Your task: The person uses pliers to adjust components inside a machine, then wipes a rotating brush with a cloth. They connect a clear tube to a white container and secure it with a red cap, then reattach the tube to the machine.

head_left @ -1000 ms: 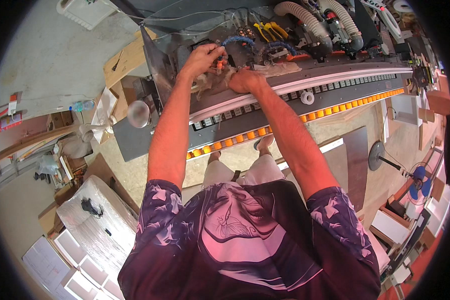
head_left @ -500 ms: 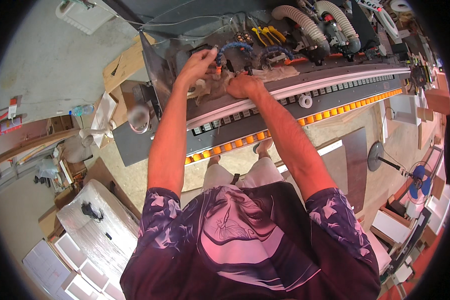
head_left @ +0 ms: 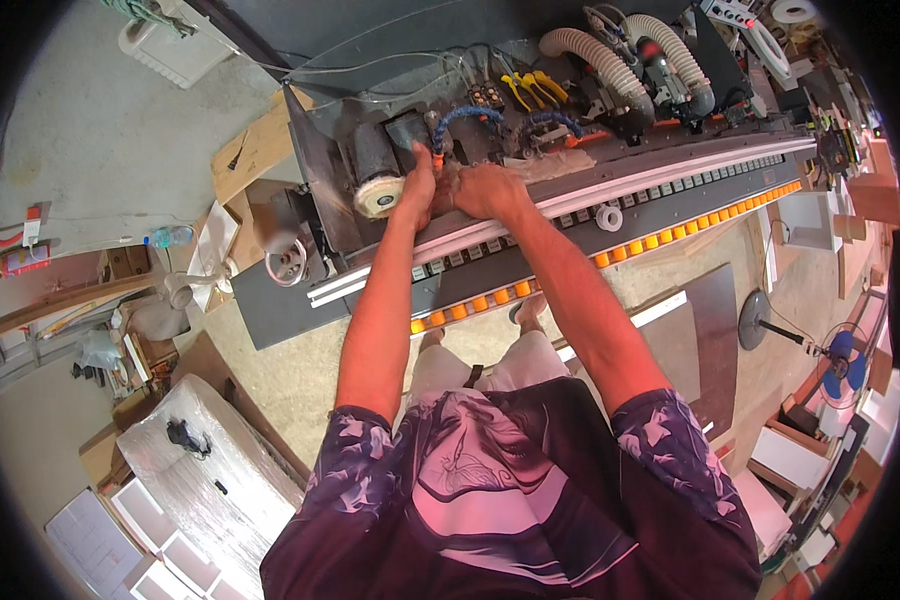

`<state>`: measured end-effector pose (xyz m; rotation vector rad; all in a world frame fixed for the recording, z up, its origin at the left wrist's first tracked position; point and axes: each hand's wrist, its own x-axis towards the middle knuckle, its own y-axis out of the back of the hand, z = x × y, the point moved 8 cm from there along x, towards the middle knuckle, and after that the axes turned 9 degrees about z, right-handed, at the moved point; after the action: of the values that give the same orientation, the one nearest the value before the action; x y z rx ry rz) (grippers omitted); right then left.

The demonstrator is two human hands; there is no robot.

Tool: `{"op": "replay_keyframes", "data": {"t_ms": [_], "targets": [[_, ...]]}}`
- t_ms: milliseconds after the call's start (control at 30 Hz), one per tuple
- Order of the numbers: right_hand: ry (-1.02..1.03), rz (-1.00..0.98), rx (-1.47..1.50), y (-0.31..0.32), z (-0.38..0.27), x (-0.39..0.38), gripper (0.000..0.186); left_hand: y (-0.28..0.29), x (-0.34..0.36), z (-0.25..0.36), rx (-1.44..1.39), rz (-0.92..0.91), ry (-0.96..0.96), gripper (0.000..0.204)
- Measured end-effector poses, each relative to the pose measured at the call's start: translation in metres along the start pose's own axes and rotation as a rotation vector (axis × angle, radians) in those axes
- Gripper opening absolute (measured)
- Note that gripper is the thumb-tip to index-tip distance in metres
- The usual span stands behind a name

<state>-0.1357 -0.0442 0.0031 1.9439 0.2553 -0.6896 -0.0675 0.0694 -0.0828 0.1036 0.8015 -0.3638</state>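
Observation:
My left hand [head_left: 417,195] is at the machine bed, upright and partly curled beside a black cylindrical housing [head_left: 375,150] with a pale round end [head_left: 380,197]. My right hand [head_left: 485,190] is curled just to its right, above the pale metal rail [head_left: 610,181]; what either hand grips is hidden. A blue segmented hose [head_left: 465,113] with an orange nozzle [head_left: 438,160] arches behind my hands. Crumpled translucent brown material [head_left: 550,163] lies right of my right hand. Yellow-handled pliers [head_left: 523,90] rest farther back, beside ribbed hoses [head_left: 595,55].
The machine's front has a row of orange rollers [head_left: 651,241] and a dark side plate [head_left: 275,308]. A fan [head_left: 838,365] stands at the right. A wrapped bundle [head_left: 195,470], wooden boards [head_left: 245,140] and a plastic bottle [head_left: 162,235] are at the left.
My left hand has moved down and rightward, close beside my right hand, uncovering the black cylinder. My right hand has shifted only slightly. The whole view has shifted a little.

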Motion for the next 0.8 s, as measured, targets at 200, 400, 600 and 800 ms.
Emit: {"op": "replay_keyframes", "data": {"t_ms": [200,400,600,800], "targets": [[0.066,-0.066,-0.1,-0.045,0.024,0.046,0.065,-0.017,-0.028,0.018,-0.088,-0.006,0.031,0.101],[0.021,-0.045,-0.13,-0.072,0.036,0.077,0.072,-0.006,-0.011,0.008,-0.041,0.002,0.04,0.102],[0.108,-0.036,-0.147,-0.075,0.038,0.081,0.074,-0.02,-0.039,0.025,-0.128,-0.031,0.018,0.102],[0.128,-0.044,-0.134,-0.063,0.03,0.066,0.068,-0.016,-0.037,0.023,-0.169,-0.05,0.015,0.109]]}}
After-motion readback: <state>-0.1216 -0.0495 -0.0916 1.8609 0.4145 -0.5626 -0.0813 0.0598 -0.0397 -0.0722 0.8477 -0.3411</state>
